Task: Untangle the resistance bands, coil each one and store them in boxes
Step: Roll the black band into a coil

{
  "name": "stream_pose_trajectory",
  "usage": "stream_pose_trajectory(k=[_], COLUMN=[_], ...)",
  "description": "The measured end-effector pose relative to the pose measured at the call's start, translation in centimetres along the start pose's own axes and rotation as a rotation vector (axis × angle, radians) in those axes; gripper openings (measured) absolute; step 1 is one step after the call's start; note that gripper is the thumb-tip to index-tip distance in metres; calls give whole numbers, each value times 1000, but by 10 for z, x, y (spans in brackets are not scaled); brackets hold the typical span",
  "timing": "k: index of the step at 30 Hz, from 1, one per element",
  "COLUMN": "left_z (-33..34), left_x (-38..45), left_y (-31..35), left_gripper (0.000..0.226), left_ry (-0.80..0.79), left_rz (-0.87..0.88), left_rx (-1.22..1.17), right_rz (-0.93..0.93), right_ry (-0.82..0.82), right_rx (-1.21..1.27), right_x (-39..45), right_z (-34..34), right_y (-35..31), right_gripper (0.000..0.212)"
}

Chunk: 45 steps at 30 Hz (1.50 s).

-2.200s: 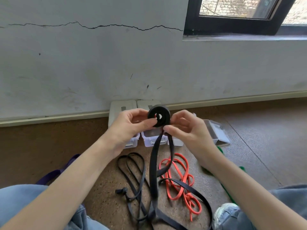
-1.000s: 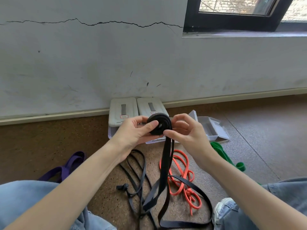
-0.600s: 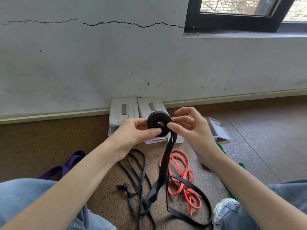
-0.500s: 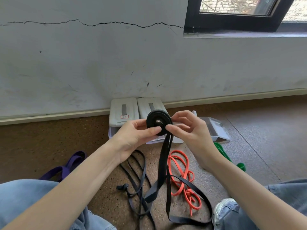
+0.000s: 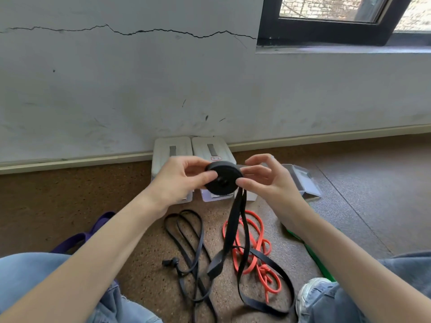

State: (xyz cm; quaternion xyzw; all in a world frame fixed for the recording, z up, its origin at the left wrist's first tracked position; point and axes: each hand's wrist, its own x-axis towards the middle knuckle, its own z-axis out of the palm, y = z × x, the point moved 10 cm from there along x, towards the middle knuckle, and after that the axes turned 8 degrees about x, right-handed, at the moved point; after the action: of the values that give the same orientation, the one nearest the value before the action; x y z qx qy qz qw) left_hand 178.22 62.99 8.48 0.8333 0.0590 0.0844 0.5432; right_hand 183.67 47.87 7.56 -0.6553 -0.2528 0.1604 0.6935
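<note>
Floor, near: black band's loose tail (image 5: pixel 235 231) hanging – red band (image 5: pixel 253 243) at its 3 o'clock.
Left hand (image 5: pixel 177 180): pinches coil (image 5: pixel 222 180).
Right hand (image 5: pixel 268 180): thumb and fingers pinch coil's 3 o'clock edge.
Far: boxes (image 5: pixel 171 150) at the wall.

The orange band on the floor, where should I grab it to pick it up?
Probably the open loop at the far end of the orange band, reached from above. It lies flat and free there, while the near end is bunched in a knot and the black band hangs across its middle.

Cracked wall (image 5: pixel 140 78); window (image 5: pixel 331 17); brown floor (image 5: pixel 373 183)
</note>
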Motion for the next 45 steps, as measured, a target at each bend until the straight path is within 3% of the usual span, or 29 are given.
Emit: stream_pose_trajectory(k=[2, 6, 9, 11, 14, 18, 21, 26, 30, 32, 35, 37, 39, 43, 45], left_z=[-11, 7, 27, 34, 41, 40, 29, 17, 24, 30, 19, 18, 28, 27, 12], left_x=[1, -5, -9, -10, -12, -8, -6, 0, -4, -6, -3, 0, -2, -6, -1], left_y=[-6, -24, -33, -34, -31, -22, -18, -16, -21, -23, -24, -18, -13, -9, -6], left_gripper=[14, 23, 35, 31, 25, 36, 37, 37, 38, 37, 34, 35, 33, 36, 37], left_ry=[52, 67, 29, -49, -207, -249, -198, -88, -17, -27, -53, -125, -224, -209, -115], left_rz=[-75, -205, -247, -254, -226, -203, -171, -173, -185, -190, -163, -97, -38, -90, -110], left_rx=[-194, -520, -652, -578, -223, -338, -377, -671, -692, -589, -127, 49, 134, -221, -447], right_rz=[14, 63, 50, 38, -18, -72, -101, -78, -23, -13, -74, -118, -130, -73, -54], right_ry=[-11, -25, 65, 71, -27, -95, -58, 27, 31, 49, 11, -78, -121, -26, -14], right_rx=[23, 120, 118, 86, -14, -118, -93, 8, 68, -8, -252, -468, -503, -34, 44], right_x=[0, -3, -2, -2, -1, 0, 1, 4, 1, 0, 2, 1, -1, -1, 1], right_z=[3, 16, 3, -3, 5, 16, 14, 2, 4, 0, -1, 8, 15, 3, 0], right_y=[1, 11, 13, 12, 2, -7, -12, -11, -2, -1, -11, -17, -18, -22, -23], right_gripper=[23, 40, 29, 26, 28, 32, 30, 18, 22, 22, 24, 27, 29, 26, 23])
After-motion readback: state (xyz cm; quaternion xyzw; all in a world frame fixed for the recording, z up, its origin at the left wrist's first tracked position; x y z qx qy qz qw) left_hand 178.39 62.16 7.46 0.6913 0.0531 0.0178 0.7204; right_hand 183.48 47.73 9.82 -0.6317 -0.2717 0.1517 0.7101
